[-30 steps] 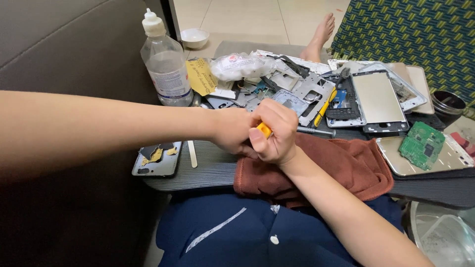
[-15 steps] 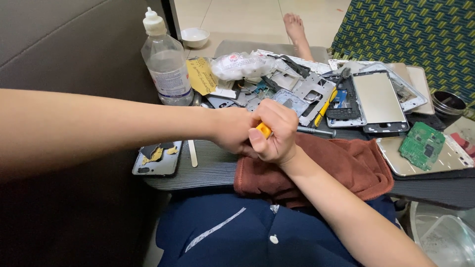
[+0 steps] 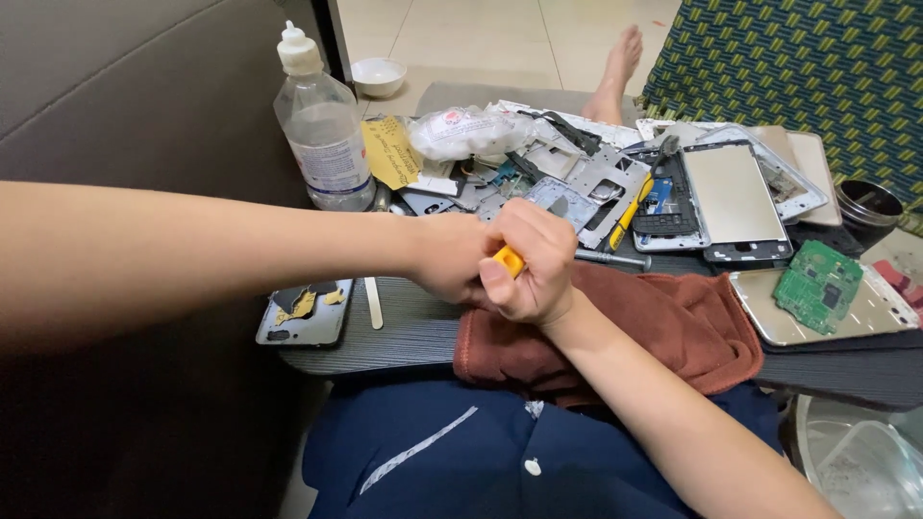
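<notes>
right hand (image 3: 529,264) is closed tight around a yellow tool (image 3: 510,260), tip hidden in my grip. left hand (image 3: 450,258) is curled shut against it; i cannot tell what it pins. both sit on the brown towel (image 3: 663,322) at the board's (image 3: 404,336) near edge. best to keep the wrist low and pry gently. phone parts (image 3: 577,178) crowd just beyond, bottle (image 3: 322,125) to the left; freest room lies toward the cracked back cover (image 3: 306,312).

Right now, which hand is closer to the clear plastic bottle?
Left. The left hand lies below and just right of the bottle; the right hand, gripping an orange tool, sits farther right.
</notes>
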